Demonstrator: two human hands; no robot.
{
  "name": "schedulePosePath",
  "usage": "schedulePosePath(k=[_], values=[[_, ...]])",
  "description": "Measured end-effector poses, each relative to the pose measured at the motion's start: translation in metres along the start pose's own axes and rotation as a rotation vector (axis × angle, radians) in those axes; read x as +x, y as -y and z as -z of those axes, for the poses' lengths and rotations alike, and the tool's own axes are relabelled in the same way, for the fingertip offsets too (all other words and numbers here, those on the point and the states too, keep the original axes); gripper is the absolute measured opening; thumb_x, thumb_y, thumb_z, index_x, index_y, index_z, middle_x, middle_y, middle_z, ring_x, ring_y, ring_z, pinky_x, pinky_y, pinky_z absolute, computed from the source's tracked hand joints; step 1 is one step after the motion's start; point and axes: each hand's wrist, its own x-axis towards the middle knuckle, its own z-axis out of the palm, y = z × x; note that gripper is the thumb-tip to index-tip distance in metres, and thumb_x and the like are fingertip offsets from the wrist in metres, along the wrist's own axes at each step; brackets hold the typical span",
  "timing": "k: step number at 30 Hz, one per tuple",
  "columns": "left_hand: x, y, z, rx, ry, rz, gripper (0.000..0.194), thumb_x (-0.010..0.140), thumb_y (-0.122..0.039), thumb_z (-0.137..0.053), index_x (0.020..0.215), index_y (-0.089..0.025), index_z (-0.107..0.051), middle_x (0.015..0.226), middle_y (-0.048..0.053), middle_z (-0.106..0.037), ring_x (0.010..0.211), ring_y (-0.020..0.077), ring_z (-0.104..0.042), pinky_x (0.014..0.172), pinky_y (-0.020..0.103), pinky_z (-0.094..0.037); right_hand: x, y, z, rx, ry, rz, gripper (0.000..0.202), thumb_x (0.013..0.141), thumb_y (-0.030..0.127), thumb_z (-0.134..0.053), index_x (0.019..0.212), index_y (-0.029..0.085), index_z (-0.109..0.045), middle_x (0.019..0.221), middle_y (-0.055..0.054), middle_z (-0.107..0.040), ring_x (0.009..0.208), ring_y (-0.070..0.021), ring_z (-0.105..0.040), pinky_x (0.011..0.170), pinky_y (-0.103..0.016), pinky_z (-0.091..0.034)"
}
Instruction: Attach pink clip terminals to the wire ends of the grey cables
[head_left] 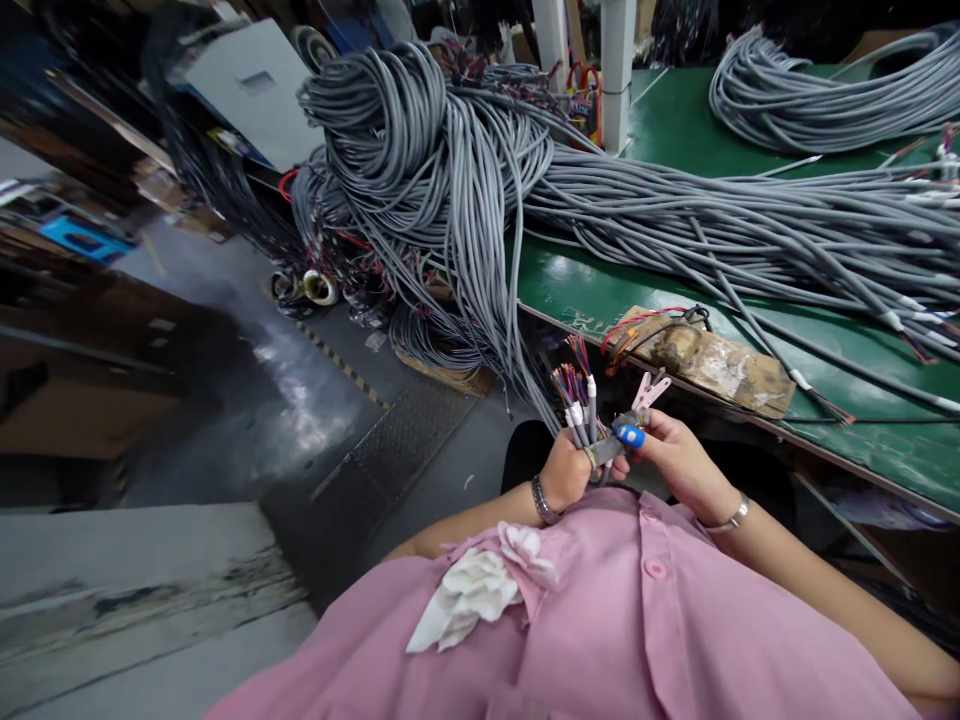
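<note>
My left hand [568, 470] is closed around a bundle of grey cables [591, 405], whose stripped ends fan upward with red, blue and dark wires. Close beside it, my right hand [671, 455] pinches something small at the bundle; a blue covering [629, 435] shows at a fingertip there. A pale pink clip [649, 390] sticks up just above the right fingers. What exactly the right fingers hold is too small to tell. Both hands are near my waist, in front of the green table's edge.
Long grey cables [675, 210] lie across the green table [900, 440], and many hang over its left end. A taped cardboard piece [705, 360] with wires rests at the front edge. Another cable coil [832, 95] is at the back right. A white post [616, 75] stands behind.
</note>
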Motion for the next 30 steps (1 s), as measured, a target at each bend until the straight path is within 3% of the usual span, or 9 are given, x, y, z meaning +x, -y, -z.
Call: schedulePosePath(k=[13, 23, 30], values=[[-0.004, -0.014, -0.009, 0.101, 0.011, 0.042, 0.040, 0.073, -0.049, -0.070, 0.071, -0.010, -0.065, 0.061, 0.010, -0.069, 0.055, 0.0177, -0.064, 0.047, 0.024, -0.040, 0.001, 0.000, 0.003, -0.053, 0.015, -0.064, 0.036, 0.080, 0.050, -0.068, 0.078, 0.018, -0.051, 0.054, 0.001, -0.061, 0.050, -0.0140, -0.059, 0.051, -0.025, -0.038], [-0.004, -0.012, -0.005, 0.115, -0.020, 0.001, 0.043, 0.077, -0.053, -0.065, 0.065, -0.012, -0.065, 0.058, 0.008, -0.066, 0.053, 0.0153, -0.062, 0.047, 0.022, -0.039, -0.003, -0.003, 0.004, -0.011, -0.016, -0.017, 0.027, 0.082, 0.043, -0.066, 0.081, 0.018, -0.056, 0.061, -0.001, -0.065, 0.056, -0.0143, -0.060, 0.056, -0.027, -0.043], [-0.005, -0.015, -0.004, 0.182, 0.110, 0.037, 0.041, 0.076, -0.050, -0.067, 0.067, -0.010, -0.067, 0.059, 0.009, -0.067, 0.052, 0.0158, -0.062, 0.047, 0.023, -0.040, -0.002, -0.008, 0.001, 0.008, 0.036, -0.026, 0.030, 0.081, 0.048, -0.066, 0.083, 0.019, -0.056, 0.055, 0.000, -0.063, 0.051, -0.0179, -0.062, 0.053, -0.030, -0.044]])
